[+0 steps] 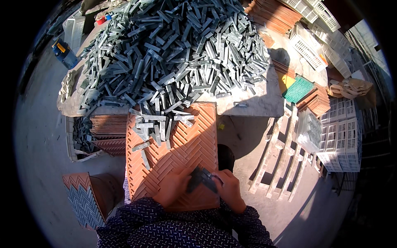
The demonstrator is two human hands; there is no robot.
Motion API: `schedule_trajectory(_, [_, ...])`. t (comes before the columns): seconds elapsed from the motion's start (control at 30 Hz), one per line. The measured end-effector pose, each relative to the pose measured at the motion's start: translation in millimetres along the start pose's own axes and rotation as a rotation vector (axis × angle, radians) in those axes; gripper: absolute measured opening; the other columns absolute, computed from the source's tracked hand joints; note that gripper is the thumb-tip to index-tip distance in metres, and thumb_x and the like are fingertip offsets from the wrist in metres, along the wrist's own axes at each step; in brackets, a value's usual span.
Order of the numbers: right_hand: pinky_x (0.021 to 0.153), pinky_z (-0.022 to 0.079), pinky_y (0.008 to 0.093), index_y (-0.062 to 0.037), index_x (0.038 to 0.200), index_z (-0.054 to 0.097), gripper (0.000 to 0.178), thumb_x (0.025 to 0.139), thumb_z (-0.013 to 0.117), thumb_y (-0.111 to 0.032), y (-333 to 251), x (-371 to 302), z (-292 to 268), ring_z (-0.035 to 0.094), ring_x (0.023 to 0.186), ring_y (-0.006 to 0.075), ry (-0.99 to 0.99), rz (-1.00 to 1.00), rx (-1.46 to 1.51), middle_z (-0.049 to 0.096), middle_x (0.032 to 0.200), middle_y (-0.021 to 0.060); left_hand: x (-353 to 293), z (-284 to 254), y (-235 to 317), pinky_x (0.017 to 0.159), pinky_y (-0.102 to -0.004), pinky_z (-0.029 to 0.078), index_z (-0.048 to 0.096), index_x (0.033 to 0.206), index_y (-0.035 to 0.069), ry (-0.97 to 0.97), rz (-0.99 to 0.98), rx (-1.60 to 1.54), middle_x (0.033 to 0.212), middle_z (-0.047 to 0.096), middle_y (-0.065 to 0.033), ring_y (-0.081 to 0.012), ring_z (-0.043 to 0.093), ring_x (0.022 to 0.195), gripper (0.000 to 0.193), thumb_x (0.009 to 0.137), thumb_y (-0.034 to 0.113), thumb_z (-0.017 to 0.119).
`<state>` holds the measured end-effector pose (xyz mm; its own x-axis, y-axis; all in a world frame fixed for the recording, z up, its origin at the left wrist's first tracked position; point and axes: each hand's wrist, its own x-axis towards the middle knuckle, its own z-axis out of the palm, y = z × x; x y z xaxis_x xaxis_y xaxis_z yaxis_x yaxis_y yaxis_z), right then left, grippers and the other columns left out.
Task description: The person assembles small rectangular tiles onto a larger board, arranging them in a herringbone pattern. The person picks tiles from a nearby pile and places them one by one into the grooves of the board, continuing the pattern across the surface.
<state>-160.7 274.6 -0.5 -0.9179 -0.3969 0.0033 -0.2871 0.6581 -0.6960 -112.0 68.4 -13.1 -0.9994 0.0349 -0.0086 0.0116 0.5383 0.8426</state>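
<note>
An orange herringbone-grooved tray (pixel 173 144) lies before me, its far end under the table edge. Dark grey stone strips (pixel 201 182) sit fitted in a V at its near right, in shadow. My left hand (pixel 173 187) is beside their left edge, its fingers curled together; what they hold, if anything, is hidden. On the other side my right hand (pixel 229 189) pinches a grey stone strip (pixel 216 178) at the edge of the fitted ones. Loose strips (pixel 156 124) spill over the tray's far part.
A large heap of grey strips (pixel 165 49) covers the table (pixel 256 101) ahead. At the lower left stands a filled tray (pixel 82 202). Wooden pallets (pixel 281 161) and white crates (pixel 341 136) are at the right. A blue bottle (pixel 65 53) stands far left.
</note>
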Motion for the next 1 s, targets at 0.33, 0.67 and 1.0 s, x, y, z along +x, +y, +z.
schedule_trajectory(0.33, [0.066, 0.051, 0.0371, -0.0035, 0.09, 0.066, 0.014, 0.077, 0.068, -0.002, 1.5, 13.3, 2.0, 0.064, 0.074, 0.0325, -0.032, -0.015, 0.035, 0.063, 0.082, 0.0145, 8.6, 7.5, 1.3, 0.068, -0.04, 0.052, 0.058, 0.115, 0.005, -0.005, 0.077, 0.1, 0.095, 0.06, -0.0158, -0.034, 0.062, 0.081, 0.034, 0.081, 0.004, 0.056])
schedule_trajectory(0.67, [0.064, 0.05, 0.0387, -0.005, 0.092, 0.064, 0.014, 0.078, 0.067, -0.007, -3.5, 22.0, 5.6, 0.062, 0.073, 0.0331, -0.055, -0.044, -0.024, 0.06, 0.08, 0.0144, 14.4, 3.4, -1.1, 0.073, -0.0378, 0.051, 0.055, 0.122, 0.002, -0.082, 0.158, 0.085, 0.098, 0.058, -0.0166, -0.0339, 0.06, 0.085, 0.042, 0.081, 0.005, 0.063])
schedule_trajectory(1.0, [0.065, 0.051, 0.0362, -0.0103, 0.112, 0.064, 0.034, 0.079, 0.066, -0.007, -10.6, 11.2, -3.0, 0.062, 0.075, 0.0285, -0.167, -0.087, -0.203, 0.058, 0.085, 0.0107, 8.2, 9.0, 10.0, 0.072, -0.0405, 0.051, 0.056, 0.117, 0.002, 0.01, 0.142, 0.178, 0.097, 0.057, -0.0164, -0.0332, 0.06, 0.086, 0.04, 0.077, 0.002, 0.059])
